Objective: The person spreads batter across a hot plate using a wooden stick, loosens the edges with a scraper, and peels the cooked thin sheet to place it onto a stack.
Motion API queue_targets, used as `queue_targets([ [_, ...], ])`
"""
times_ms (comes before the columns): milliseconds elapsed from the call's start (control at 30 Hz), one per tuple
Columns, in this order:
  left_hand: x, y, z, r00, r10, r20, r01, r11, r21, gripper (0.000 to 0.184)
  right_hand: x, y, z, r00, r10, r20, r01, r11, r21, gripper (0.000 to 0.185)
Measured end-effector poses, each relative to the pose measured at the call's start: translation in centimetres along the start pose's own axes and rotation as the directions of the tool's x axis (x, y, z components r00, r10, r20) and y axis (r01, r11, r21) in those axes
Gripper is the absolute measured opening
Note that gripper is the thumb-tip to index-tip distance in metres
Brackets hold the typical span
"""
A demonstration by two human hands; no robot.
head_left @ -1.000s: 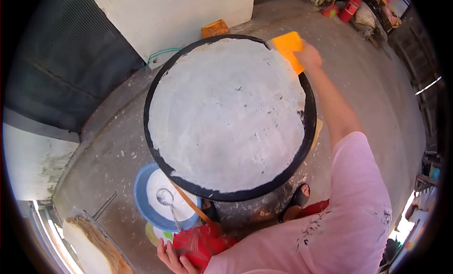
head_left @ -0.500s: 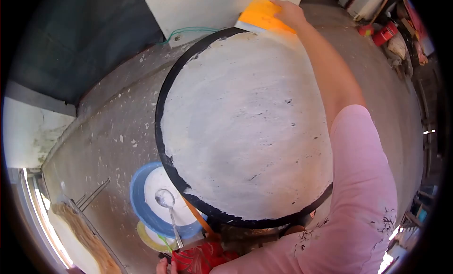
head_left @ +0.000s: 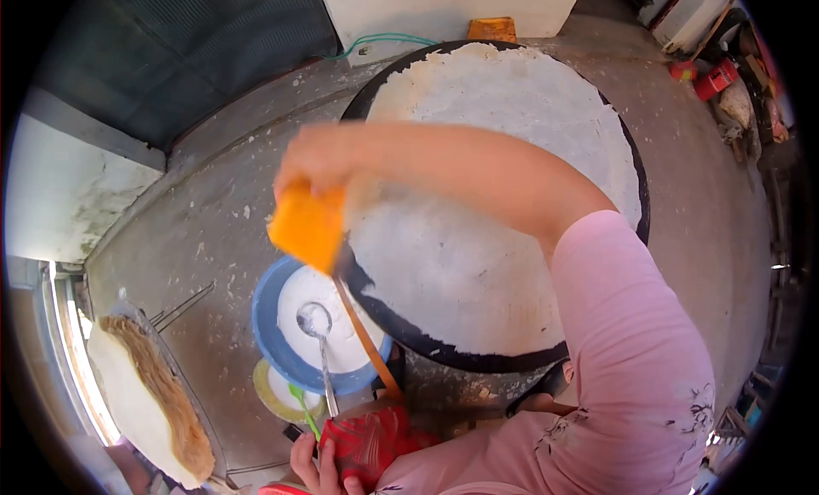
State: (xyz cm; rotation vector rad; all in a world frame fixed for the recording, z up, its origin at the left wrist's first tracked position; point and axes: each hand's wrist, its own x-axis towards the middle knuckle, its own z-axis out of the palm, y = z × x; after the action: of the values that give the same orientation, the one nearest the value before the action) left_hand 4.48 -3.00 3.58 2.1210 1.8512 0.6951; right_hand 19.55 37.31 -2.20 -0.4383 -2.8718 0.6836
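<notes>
My right hand (head_left: 316, 158) is closed on an orange scraper (head_left: 307, 231), smeared by motion, at the left rim of a large round griddle (head_left: 461, 354). A thin pale sheet of batter (head_left: 478, 273) covers most of the griddle, its edges ragged against the black rim. Below the scraper stands a blue basin (head_left: 266, 312) of white batter (head_left: 299, 337), with a metal ladle (head_left: 314, 320) in it. At the bottom, my left hand (head_left: 317, 468) rests against red patterned cloth (head_left: 367, 444), fingers apart, near a green-handled utensil (head_left: 300, 397).
A second orange piece (head_left: 492, 28) lies beyond the griddle's far rim. A stack of thin pancakes (head_left: 141, 393) is at lower left. A yellowish bowl (head_left: 266, 397) sits beside the basin, and a brown stick (head_left: 367, 341) leans across its edge. Red containers (head_left: 715, 79) stand at upper right.
My right hand has swung from the griddle's far edge to its left rim, above the basin, with the orange scraper. My left hand stays low by the red cloth. The view has shifted.
</notes>
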Motion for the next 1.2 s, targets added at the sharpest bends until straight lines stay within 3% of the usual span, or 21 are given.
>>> queue_targets([
  [33, -0.4, 0.0, -0.1, 1.000, -0.002, -0.016, 0.002, 1.000, -0.020, 0.048, -0.9, -3.8, 0.6, 0.993, 0.000, 0.121, -0.014, 0.994, 0.112, 0.037],
  [67, -0.8, -0.1, -0.4, 1.000, 0.003, -0.013, -0.003, 1.000, -0.019, 0.048, -1.6, -5.9, 3.4, 0.987, -0.140, 0.081, 0.132, 0.986, 0.098, 0.028],
  [100, -1.3, -0.2, -0.6, 1.000, 0.005, -0.005, -0.005, 1.000, -0.016, 0.048, -3.4, -10.0, 3.4, 0.960, -0.191, 0.206, 0.179, 0.981, 0.074, 0.021],
  [133, -1.8, -0.3, -0.9, 1.000, 0.006, 0.004, -0.006, 1.000, -0.012, 0.048, -5.0, -12.9, 6.0, 0.969, -0.159, 0.187, 0.130, 0.979, 0.160, 0.016],
  [233, -3.8, -1.2, -1.1, 1.000, 0.001, -0.009, -0.002, 0.999, -0.042, 0.045, -11.9, -21.8, 9.0, 0.873, -0.317, 0.371, 0.384, 0.916, -0.120, 0.011],
  [267, -4.5, -1.5, -1.1, 1.000, 0.000, -0.002, 0.000, 0.999, -0.039, 0.043, -14.8, -24.4, 9.5, 0.906, -0.287, 0.310, 0.351, 0.920, -0.174, 0.010],
  [300, -4.8, -1.4, -1.1, 0.999, -0.014, -0.044, 0.013, 0.999, -0.039, 0.042, -16.7, -26.1, 9.9, 0.858, -0.321, 0.401, 0.410, 0.898, -0.160, 0.010],
  [367, -5.5, -1.8, -0.8, 0.995, -0.021, -0.095, 0.014, 0.997, -0.078, 0.042, -20.3, -28.2, 9.1, 0.894, -0.272, 0.356, 0.344, 0.926, -0.157, 0.008],
  [433, -5.6, -1.9, -0.7, 0.986, -0.023, -0.166, 0.003, 0.993, -0.118, 0.040, -23.1, -29.9, 7.2, 0.992, -0.057, 0.109, 0.072, 0.987, -0.144, 0.007],
  [500, -5.9, -2.2, -0.4, 0.982, -0.022, -0.188, -0.006, 0.989, -0.146, 0.039, -26.1, -30.1, 5.9, 0.974, 0.219, -0.060, -0.224, 0.968, -0.109, 0.007],
  [567, -6.1, -2.2, -0.2, 0.976, -0.038, -0.216, 0.001, 0.985, -0.171, 0.037, -29.1, -30.2, 4.0, 0.734, 0.675, -0.072, -0.678, 0.733, -0.045, 0.021],
  [600, -6.2, -2.1, -0.1, 0.977, -0.015, -0.213, -0.024, 0.984, -0.178, 0.037, -32.2, -28.8, 5.4, 0.564, 0.740, -0.366, -0.771, 0.631, 0.087, 0.036],
  [633, -6.3, -2.1, -0.1, 0.976, -0.021, -0.215, -0.014, 0.987, -0.158, 0.037, -34.4, -27.5, 5.7, 0.326, 0.828, -0.457, -0.864, 0.457, 0.211, 0.045],
  [700, -6.7, -2.3, -0.1, 0.977, -0.015, -0.215, -0.015, 0.991, -0.136, 0.037, -40.6, -21.7, 7.8, -0.132, 0.700, -0.702, -0.708, 0.429, 0.561, 0.040],
  [733, -6.7, -2.3, 0.0, 0.976, -0.009, -0.216, -0.018, 0.992, -0.122, 0.036, -43.2, -20.8, 6.9, -0.290, 0.738, -0.609, -0.595, 0.359, 0.719, 0.039],
  [800, -7.0, -2.4, 0.3, 0.977, 0.005, -0.215, -0.028, 0.994, -0.106, 0.036, -47.0, -20.0, 6.1, -0.493, 0.620, -0.610, -0.750, 0.052, 0.659, 0.042],
  [833, -7.0, -2.4, 0.5, 0.974, 0.005, -0.225, -0.031, 0.993, -0.113, 0.036, -47.7, -20.2, 6.0, -0.502, 0.616, -0.607, -0.744, 0.051, 0.666, 0.042],
  [900, -7.1, -2.7, 0.6, 0.973, 0.010, -0.232, -0.038, 0.993, -0.113, 0.035, -48.2, -21.0, 6.3, -0.634, 0.660, -0.403, -0.674, -0.216, 0.707, 0.042],
  [933, -7.0, -2.7, 0.8, 0.972, 0.036, -0.234, -0.063, 0.992, -0.111, 0.035, -48.1, -20.8, 7.2, -0.637, 0.658, -0.401, -0.669, -0.214, 0.711, 0.042],
  [1000, -6.7, -2.5, 0.8, 0.971, 0.062, -0.233, -0.089, 0.990, -0.106, 0.034, -47.0, -20.4, 10.1, -0.524, 0.727, -0.445, -0.683, -0.046, 0.729, 0.040],
  [1200, -3.1, 1.1, 0.2, 0.939, 0.161, -0.305, -0.225, 0.956, -0.188, 0.033, -36.5, -27.8, 16.2, -0.464, 0.742, -0.483, -0.661, 0.074, 0.747, 0.043],
])
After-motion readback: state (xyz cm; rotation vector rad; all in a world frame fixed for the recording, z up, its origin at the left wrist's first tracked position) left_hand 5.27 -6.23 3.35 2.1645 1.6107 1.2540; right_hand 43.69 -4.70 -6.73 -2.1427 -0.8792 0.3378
